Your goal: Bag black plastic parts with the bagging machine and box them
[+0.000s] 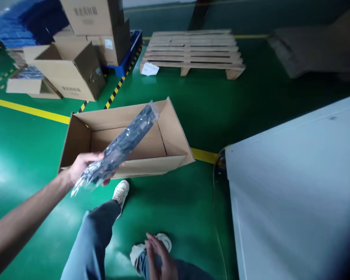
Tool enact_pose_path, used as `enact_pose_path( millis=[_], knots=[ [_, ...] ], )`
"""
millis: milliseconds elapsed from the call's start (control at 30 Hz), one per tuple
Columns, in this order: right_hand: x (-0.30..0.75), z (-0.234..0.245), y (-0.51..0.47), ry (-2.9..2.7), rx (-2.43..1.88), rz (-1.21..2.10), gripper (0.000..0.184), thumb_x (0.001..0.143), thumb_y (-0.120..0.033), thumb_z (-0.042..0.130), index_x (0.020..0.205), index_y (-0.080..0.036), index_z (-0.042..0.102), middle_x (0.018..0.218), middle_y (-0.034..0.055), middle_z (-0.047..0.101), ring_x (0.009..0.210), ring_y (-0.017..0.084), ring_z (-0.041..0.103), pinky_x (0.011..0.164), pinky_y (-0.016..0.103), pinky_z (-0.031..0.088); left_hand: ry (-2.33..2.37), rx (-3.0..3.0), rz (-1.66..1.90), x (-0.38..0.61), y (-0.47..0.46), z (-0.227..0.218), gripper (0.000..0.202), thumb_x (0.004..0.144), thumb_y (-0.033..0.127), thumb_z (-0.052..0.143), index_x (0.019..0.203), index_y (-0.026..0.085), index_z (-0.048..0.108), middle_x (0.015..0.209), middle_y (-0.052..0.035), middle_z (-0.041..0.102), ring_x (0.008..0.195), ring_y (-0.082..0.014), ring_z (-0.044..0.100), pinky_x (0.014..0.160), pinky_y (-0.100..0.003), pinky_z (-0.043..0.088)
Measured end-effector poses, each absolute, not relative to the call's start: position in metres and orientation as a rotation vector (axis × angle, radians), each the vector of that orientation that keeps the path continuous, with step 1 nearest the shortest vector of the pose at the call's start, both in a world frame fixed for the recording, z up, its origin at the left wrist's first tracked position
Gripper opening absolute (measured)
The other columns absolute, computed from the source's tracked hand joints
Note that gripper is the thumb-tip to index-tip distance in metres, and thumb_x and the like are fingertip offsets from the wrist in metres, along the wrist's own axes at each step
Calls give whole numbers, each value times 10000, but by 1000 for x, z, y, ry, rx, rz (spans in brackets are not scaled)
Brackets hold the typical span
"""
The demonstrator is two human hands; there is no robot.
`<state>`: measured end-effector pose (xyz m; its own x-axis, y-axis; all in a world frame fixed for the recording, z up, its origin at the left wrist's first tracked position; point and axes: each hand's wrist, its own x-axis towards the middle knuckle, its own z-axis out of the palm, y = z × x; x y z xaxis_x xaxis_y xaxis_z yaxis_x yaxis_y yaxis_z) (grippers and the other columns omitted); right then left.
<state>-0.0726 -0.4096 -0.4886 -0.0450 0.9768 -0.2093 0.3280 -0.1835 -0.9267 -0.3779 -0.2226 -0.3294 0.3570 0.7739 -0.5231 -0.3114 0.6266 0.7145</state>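
Note:
My left hand point(86, 165) is closed round the lower part of a long, dark, clear-plastic-wrapped package point(121, 146); what lies inside the wrap I cannot make out. The package slants up to the right, in front of an open cardboard box point(142, 167) on the floor. Between the flaps, the box's bare bottom shows, partly hidden by the package. Low in the view, my right hand point(160, 258) hangs in front of my leg and shoe, holding nothing visible, its fingers stretched out.
A large pale cabinet-like surface point(286, 186) fills the right side, with a thin cable point(214, 194) along it. Behind the box lies a wooden pallet point(192, 50). Cardboard boxes point(72, 74) and blue stacked material point(26, 25) stand at the back left.

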Motion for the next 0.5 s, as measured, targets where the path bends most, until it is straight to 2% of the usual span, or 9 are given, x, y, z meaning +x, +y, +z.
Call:
enact_pose_path(
  millis=[100,267,400,500],
  knots=[
    [-87,-423,-393,-1402,-1458,1137,369,1006,-499,598,1128,-217,804,987,125,824,873,262,801,793,331,671,713,397,719,-360,-305,-307,675,702,567,843,1149,64,789,761,-81,640,631,-182,588,536,-283,515],
    [-102,-327,-409,-1270,-1289,877,307,1011,-391,624,1254,-234,727,1000,92,788,887,212,768,828,349,654,566,300,639,-336,-422,-304,692,738,574,806,1204,63,792,732,-83,632,601,-158,578,547,-252,464],
    [-98,-280,-439,-1147,-1301,769,252,972,-386,690,1156,-222,746,969,76,770,842,189,738,789,334,636,617,410,632,-330,-487,-310,660,732,573,782,1195,103,798,753,-103,697,573,-176,607,529,-252,423],
    [-95,-267,-459,-1072,-1342,886,293,916,-432,753,1104,-206,756,925,72,780,831,195,745,766,326,636,734,514,622,-329,-515,-314,600,718,554,780,1122,112,809,806,-97,726,648,-190,629,587,-256,440]
  ],
)
